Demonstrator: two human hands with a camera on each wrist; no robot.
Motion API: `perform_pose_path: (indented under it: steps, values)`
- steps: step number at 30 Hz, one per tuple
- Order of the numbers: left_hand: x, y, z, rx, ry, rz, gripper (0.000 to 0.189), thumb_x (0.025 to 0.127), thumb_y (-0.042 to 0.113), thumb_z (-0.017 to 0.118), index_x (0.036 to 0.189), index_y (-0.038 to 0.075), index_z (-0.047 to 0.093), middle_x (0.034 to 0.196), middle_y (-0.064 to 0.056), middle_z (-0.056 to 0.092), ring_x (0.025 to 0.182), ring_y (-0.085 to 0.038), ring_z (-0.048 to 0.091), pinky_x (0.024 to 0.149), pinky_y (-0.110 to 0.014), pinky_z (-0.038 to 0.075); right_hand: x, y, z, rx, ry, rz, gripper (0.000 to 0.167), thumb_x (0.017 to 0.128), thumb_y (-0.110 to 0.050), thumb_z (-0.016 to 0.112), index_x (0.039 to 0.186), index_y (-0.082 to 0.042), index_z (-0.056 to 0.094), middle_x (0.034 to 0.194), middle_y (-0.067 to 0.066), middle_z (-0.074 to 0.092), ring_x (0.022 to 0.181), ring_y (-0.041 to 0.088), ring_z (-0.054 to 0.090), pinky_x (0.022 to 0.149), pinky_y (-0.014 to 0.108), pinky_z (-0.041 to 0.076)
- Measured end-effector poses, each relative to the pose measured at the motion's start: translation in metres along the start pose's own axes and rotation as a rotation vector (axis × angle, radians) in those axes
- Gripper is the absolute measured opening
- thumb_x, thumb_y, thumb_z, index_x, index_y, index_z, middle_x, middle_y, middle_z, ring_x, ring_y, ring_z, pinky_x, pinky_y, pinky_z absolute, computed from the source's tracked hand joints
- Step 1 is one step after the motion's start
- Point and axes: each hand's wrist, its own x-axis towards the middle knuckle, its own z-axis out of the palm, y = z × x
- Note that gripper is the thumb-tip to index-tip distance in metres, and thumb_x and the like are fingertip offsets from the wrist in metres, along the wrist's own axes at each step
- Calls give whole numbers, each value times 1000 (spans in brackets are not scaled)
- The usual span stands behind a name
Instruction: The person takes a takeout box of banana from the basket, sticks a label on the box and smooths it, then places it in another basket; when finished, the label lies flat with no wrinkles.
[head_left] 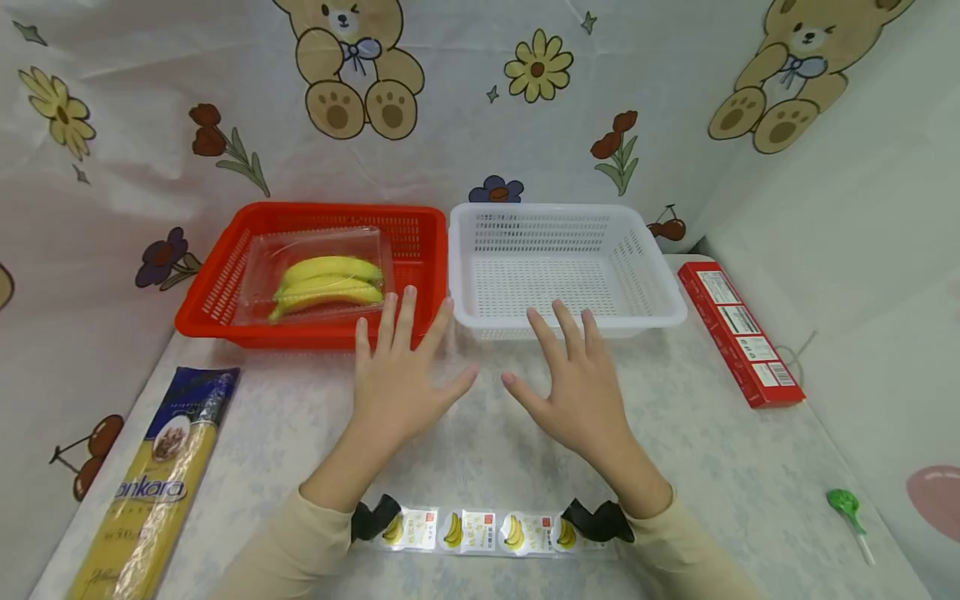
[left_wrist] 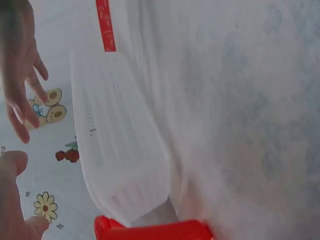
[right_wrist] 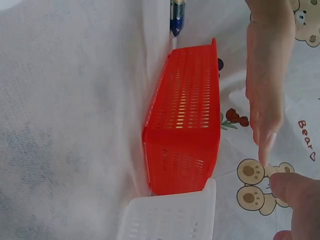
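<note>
Both hands hover over the table with fingers spread and nothing held. My left hand (head_left: 399,385) is in front of the red basket (head_left: 300,337), its fingertips overlapping that basket's near right corner in the head view. Inside the red basket lies a clear plastic box (head_left: 258,279) with yellow bananas (head_left: 330,279). My right hand (head_left: 581,396) is before the white basket (head_left: 562,327), which holds nothing visible. In the left wrist view the right hand (left_wrist: 20,70) shows at the left edge; the right wrist view shows the left hand (right_wrist: 270,85) at upper right.
A pasta packet (head_left: 153,492) lies at the left. On the right are a red box (head_left: 738,333) and a green-wrapped lollipop (head_left: 846,507). A strip of banana-printed packets (head_left: 480,532) lies near the front, between the forearms. A patterned cloth (head_left: 465,83) hangs behind.
</note>
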Motion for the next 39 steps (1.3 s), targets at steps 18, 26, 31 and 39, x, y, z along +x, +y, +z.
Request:
perform_pose_path:
  steps: [18, 26, 31, 39]
  values:
    - [1, -156, -52, -96, 22, -279, 119, 77, 81, 56, 160, 22, -7, 165, -20, -16, 150, -49, -11, 112, -76, 6, 69, -33, 9, 480, -171, -85, 76, 93, -54, 60, 157, -30, 26, 159, -2, 30, 145, 23, 31, 113, 56, 36]
    - [3, -207, -50, -122, -19, -367, 120, 78, 79, 58, 160, 16, -3, 163, -26, -16, 148, -53, -11, 105, -82, 12, 119, -68, 28, 549, -263, -112, 76, 92, -55, 59, 156, -30, 26, 155, 1, 35, 139, 21, 36, 109, 53, 41]
    - [5, -225, -48, -130, -38, -401, 120, 79, 81, 54, 160, 15, -5, 161, -28, -18, 147, -55, -13, 107, -81, 9, 148, -89, 44, 530, -316, -120, 76, 93, -54, 59, 156, -29, 26, 155, 4, 34, 137, 25, 39, 109, 52, 42]
    - [10, -236, -47, -151, -99, -453, 123, 78, 85, 50, 159, 13, -7, 159, -35, -16, 146, -56, -14, 107, -80, 7, 176, -122, 72, 413, -407, -35, 82, 91, -67, 50, 159, -34, 17, 156, 8, 30, 136, 33, 39, 103, 54, 46]
